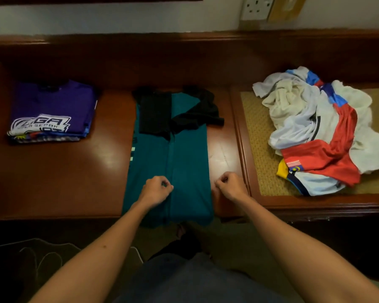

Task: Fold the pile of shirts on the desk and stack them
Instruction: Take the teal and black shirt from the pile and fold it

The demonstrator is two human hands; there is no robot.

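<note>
1. Purple top shirt (53,101) caps our folded stack (49,110) at far left on the glossy wooden surface (109,162); printed logo, edges squared.
2. Teal shirt (169,158) lies centre, sides folded in, black sleeves crossed, hem hanging off the near edge.
3. Left hand (155,190) pinches the central fold; right hand (230,184), fingers curled, pinches the right edge.
4. Risk: slick fabric on polished wood may slide and the panels spring open.
5. Unfolded pile (317,130), white and red, sits crumpled at right on a woven mat (256,136).
</note>
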